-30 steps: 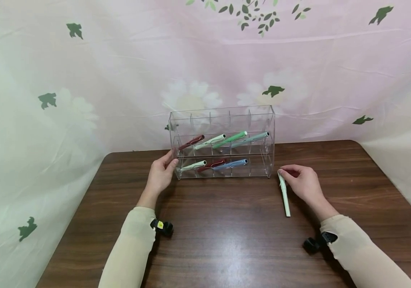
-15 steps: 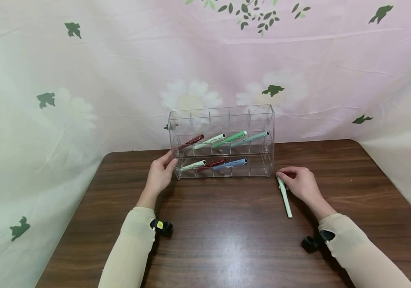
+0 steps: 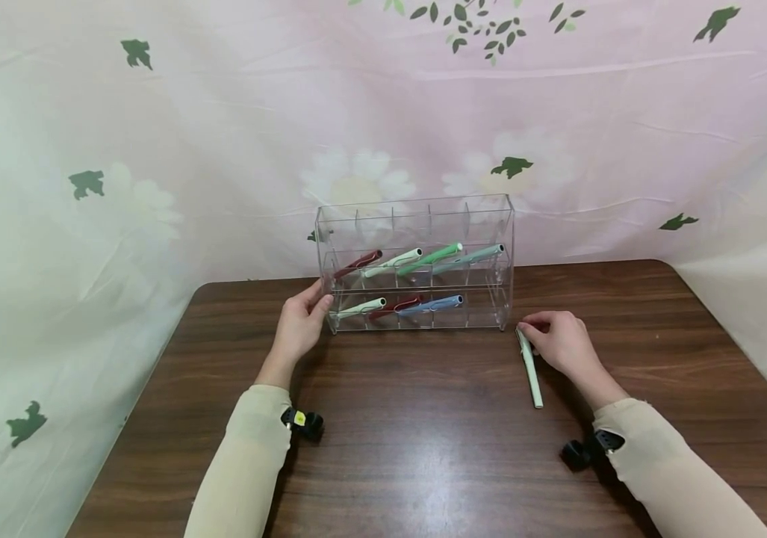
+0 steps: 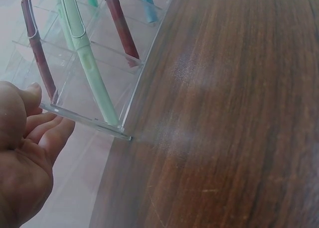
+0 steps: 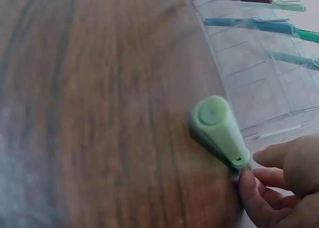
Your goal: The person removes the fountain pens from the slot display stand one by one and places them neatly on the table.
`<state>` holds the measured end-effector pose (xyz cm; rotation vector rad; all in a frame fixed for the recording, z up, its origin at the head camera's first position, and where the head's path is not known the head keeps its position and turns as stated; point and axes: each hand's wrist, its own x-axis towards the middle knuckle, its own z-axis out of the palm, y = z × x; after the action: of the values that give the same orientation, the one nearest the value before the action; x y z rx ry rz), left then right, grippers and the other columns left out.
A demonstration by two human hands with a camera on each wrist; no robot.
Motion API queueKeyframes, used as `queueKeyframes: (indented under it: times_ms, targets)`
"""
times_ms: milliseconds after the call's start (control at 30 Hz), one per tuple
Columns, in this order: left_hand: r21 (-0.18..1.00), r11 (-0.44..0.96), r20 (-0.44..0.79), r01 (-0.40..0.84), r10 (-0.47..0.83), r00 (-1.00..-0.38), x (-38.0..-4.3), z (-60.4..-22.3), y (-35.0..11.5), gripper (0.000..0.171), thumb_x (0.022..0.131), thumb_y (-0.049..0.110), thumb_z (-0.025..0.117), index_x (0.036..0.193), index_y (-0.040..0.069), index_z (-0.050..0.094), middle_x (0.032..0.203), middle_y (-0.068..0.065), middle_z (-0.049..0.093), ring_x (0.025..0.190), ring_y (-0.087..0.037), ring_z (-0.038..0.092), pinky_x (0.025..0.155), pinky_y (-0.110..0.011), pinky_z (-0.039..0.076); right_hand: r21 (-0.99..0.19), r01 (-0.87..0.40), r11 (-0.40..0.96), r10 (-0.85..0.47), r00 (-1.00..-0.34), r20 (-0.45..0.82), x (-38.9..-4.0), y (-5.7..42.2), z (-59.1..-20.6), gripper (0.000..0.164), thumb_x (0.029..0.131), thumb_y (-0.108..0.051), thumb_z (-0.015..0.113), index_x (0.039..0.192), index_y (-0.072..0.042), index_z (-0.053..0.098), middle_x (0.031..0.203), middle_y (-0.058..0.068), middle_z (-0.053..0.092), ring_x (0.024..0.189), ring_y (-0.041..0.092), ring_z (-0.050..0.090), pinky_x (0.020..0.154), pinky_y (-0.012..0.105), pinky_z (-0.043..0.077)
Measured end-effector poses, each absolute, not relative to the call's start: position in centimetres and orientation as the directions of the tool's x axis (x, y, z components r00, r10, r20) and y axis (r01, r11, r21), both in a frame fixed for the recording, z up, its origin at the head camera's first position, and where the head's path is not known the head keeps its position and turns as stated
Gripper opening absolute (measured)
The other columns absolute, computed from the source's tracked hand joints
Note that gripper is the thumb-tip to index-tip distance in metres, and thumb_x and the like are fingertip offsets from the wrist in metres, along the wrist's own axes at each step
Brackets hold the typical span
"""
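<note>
A clear stepped pen rack (image 3: 484,317) stands at the back of the table. My left hand (image 3: 299,325) grips its left end panel, thumb on one side and fingers on the other, as the left wrist view shows. To the right of the rack, my right hand (image 3: 561,344) pinches a pale green pen (image 3: 530,370) by its far end, between thumb and fingers. The pen's near end points toward me; in the right wrist view that blunt end (image 5: 212,113) faces the camera, close over the wood.
The rack's middle tier bears a dark red pen (image 3: 358,264), a pale green one, a bright green pen (image 3: 430,258) and a grey-teal pen (image 3: 470,258). Lower down lie another pale green pen (image 3: 359,308), a dark red one and a blue pen (image 3: 432,304). A patterned cloth (image 3: 242,149) hangs behind.
My right hand has shifted slightly left and toward me, and the pale green pen's far end has swung a little toward the rack. The left hand keeps its hold.
</note>
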<state>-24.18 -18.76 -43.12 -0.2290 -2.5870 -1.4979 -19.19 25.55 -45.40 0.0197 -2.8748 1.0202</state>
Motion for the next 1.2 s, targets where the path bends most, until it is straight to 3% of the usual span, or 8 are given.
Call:
queueKeyframes:
  times_ms: [300, 467, 700, 967, 1200]
  targets:
    - [0.844, 0.496, 0.195, 0.204, 0.070, -0.978, -24.2, -43.1, -18.8, 0.050, 0.111, 0.013, 0.061, 0.158, 0.001, 0.051, 0.148, -0.024, 0.065, 0.131, -0.039, 0.068, 0.109, -0.055, 0.057, -0.686, -0.060, 0.725, 0.045, -0.990, 0.135, -18.4, 26.2, -44.7, 0.029, 0.105, -0.018, 0.068, 0.122, 0.005, 0.076, 0.097, 0.022, 0.081, 0.066, 0.014, 0.074, 0.057, 0.023, 0.050]
    - [0.843, 0.501, 0.182, 0.196, 0.078, -0.980, -24.2, -43.3, -18.9, 0.051, 0.111, 0.012, 0.061, 0.160, 0.003, 0.050, 0.146, -0.024, 0.067, 0.127, -0.038, 0.071, 0.105, -0.055, 0.059, -0.706, -0.098, 0.702, 0.054, -0.980, 0.189, -18.1, 26.4, -44.1, 0.029, 0.104, -0.020, 0.071, 0.121, 0.002, 0.078, 0.091, 0.018, 0.082, 0.069, 0.003, 0.068, 0.059, 0.020, 0.049]
    - [0.857, 0.478, 0.170, 0.193, 0.091, -0.981, -24.2, -43.5, -19.0, 0.053, 0.109, 0.009, 0.062, 0.160, 0.002, 0.049, 0.148, -0.025, 0.064, 0.131, -0.038, 0.069, 0.108, -0.053, 0.058, -0.733, -0.121, 0.670, 0.074, -0.971, 0.228, -18.1, 26.5, -43.6, 0.030, 0.106, -0.022, 0.069, 0.122, 0.001, 0.078, 0.108, 0.024, 0.081, 0.079, -0.010, 0.062, 0.067, 0.013, 0.050]
    - [0.861, 0.468, 0.167, 0.199, 0.110, -0.980, -24.1, -43.6, -19.0, 0.054, 0.109, 0.008, 0.061, 0.161, 0.001, 0.047, 0.150, -0.025, 0.063, 0.134, -0.037, 0.067, 0.108, -0.051, 0.058, -0.736, -0.154, 0.660, 0.080, -0.959, 0.272, -17.9, 26.1, -43.2, 0.030, 0.106, -0.022, 0.070, 0.123, 0.000, 0.079, 0.113, 0.022, 0.081, 0.085, -0.018, 0.057, 0.072, 0.008, 0.047]
    - [0.865, 0.464, 0.159, 0.192, 0.109, -0.981, -24.0, -43.7, -19.1, 0.054, 0.110, 0.009, 0.061, 0.162, 0.002, 0.046, 0.150, -0.025, 0.063, 0.133, -0.038, 0.067, 0.107, -0.053, 0.058, -0.787, -0.217, 0.578, 0.097, -0.939, 0.330, -18.1, 25.0, -42.2, 0.026, 0.105, -0.018, 0.072, 0.123, 0.000, 0.079, 0.113, 0.025, 0.081, 0.088, -0.020, 0.063, 0.076, 0.004, 0.050]
